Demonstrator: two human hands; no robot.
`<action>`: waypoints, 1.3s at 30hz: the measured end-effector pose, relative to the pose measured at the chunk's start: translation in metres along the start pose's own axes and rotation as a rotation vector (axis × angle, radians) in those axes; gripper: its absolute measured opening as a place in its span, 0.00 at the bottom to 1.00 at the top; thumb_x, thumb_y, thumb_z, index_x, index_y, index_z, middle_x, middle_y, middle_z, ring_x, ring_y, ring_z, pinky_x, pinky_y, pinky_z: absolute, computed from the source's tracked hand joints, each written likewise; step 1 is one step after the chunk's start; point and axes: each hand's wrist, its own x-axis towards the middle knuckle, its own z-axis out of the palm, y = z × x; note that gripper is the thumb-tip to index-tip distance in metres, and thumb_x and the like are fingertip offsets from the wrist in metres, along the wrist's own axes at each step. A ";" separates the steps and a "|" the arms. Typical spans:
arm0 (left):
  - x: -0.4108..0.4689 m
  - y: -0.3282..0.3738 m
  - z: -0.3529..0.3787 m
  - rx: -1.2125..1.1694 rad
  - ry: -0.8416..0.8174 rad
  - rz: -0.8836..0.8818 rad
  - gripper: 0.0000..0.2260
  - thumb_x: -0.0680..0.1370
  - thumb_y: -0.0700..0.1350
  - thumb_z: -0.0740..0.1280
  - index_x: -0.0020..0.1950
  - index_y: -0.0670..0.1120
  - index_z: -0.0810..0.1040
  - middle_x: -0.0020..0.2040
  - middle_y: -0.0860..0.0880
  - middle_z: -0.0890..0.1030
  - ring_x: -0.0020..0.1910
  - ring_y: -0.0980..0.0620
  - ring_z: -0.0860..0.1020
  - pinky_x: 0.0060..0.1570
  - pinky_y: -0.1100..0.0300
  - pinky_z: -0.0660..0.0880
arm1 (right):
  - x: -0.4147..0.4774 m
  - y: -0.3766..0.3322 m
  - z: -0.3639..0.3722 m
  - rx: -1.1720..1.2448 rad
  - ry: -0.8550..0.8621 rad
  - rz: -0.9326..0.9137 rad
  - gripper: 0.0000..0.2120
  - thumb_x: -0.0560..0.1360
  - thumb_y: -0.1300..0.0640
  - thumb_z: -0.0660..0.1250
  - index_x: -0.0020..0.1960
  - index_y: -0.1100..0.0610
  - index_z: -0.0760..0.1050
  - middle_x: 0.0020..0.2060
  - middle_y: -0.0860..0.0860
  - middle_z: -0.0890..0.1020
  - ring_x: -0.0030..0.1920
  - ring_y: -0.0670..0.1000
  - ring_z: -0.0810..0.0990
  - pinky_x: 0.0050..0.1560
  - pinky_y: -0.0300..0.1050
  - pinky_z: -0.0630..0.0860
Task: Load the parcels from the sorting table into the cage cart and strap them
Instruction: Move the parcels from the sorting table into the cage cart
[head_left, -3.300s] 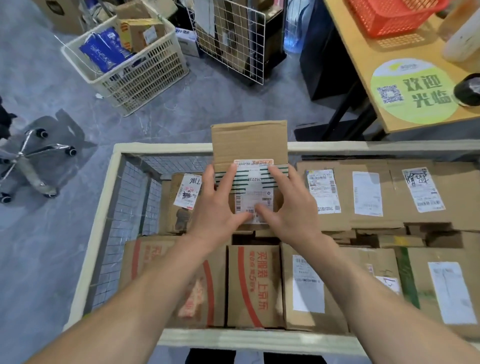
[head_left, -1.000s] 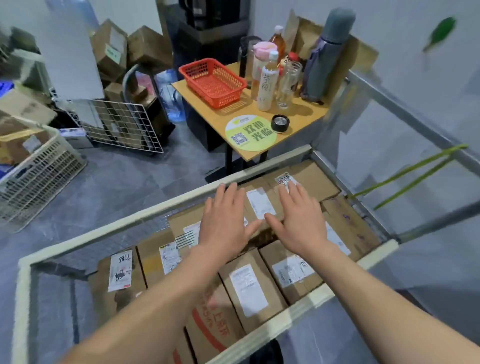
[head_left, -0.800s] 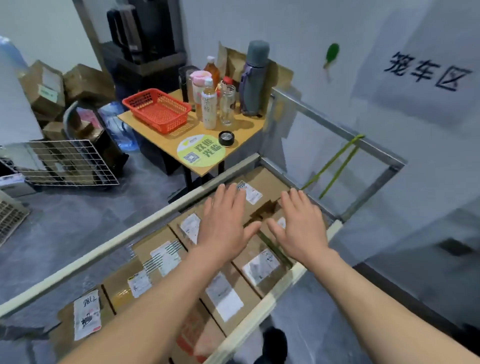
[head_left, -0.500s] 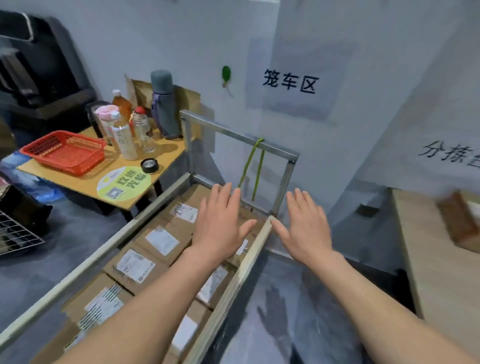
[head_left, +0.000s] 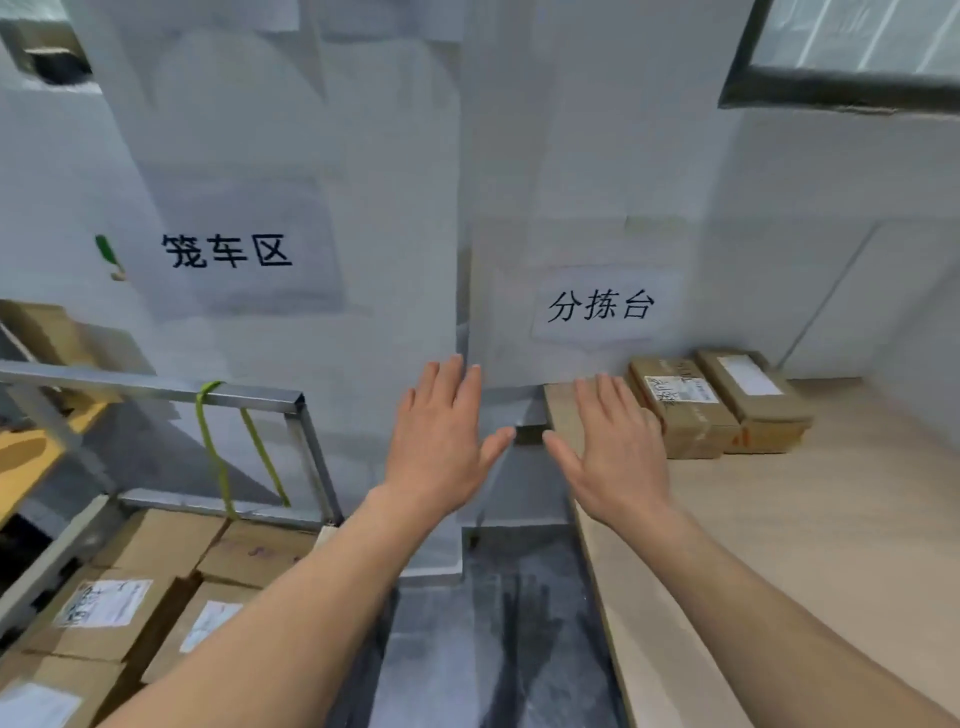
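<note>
Two brown cardboard parcels lie side by side at the far end of the pale wooden sorting table (head_left: 779, 545): the nearer parcel (head_left: 680, 410) and the farther parcel (head_left: 753, 395), both with white labels. The cage cart (head_left: 208, 397) stands at the lower left, its metal frame round several labelled parcels (head_left: 161, 551). A yellow-green strap (head_left: 218, 462) hangs from its top rail. My left hand (head_left: 441, 441) and my right hand (head_left: 613, 452) are raised in the air with fingers straight, holding nothing. The right hand hovers over the table's near corner, short of the parcels.
A grey floor gap (head_left: 493, 623) separates the cart from the table. White walls carry two signs with black characters, one sign (head_left: 226, 252) above the cart and another sign (head_left: 600, 306) above the table. An orange table edge (head_left: 26, 452) shows at far left.
My view has swung right from the cart to the sorting table. Both hands left the parcel set in the cart and now hang empty in the air towards the table.
</note>
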 end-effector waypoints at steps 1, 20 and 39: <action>0.012 0.015 0.004 0.000 -0.001 0.017 0.34 0.78 0.62 0.60 0.77 0.43 0.61 0.78 0.42 0.60 0.77 0.39 0.56 0.70 0.45 0.60 | 0.004 0.018 -0.004 -0.007 0.021 0.019 0.36 0.75 0.35 0.54 0.73 0.59 0.69 0.71 0.60 0.72 0.72 0.62 0.68 0.62 0.60 0.71; 0.137 0.200 0.076 -0.004 0.087 0.337 0.37 0.75 0.64 0.62 0.76 0.42 0.61 0.77 0.39 0.62 0.76 0.36 0.59 0.68 0.39 0.64 | 0.023 0.216 -0.047 -0.115 0.334 0.246 0.38 0.76 0.36 0.57 0.77 0.59 0.61 0.77 0.63 0.60 0.77 0.63 0.59 0.65 0.62 0.67; 0.298 0.188 0.257 -0.092 -0.180 0.403 0.37 0.77 0.66 0.57 0.79 0.45 0.55 0.80 0.40 0.53 0.78 0.37 0.53 0.72 0.42 0.58 | 0.152 0.290 0.093 -0.158 0.047 0.403 0.34 0.76 0.39 0.57 0.74 0.61 0.66 0.70 0.62 0.72 0.69 0.62 0.70 0.65 0.56 0.71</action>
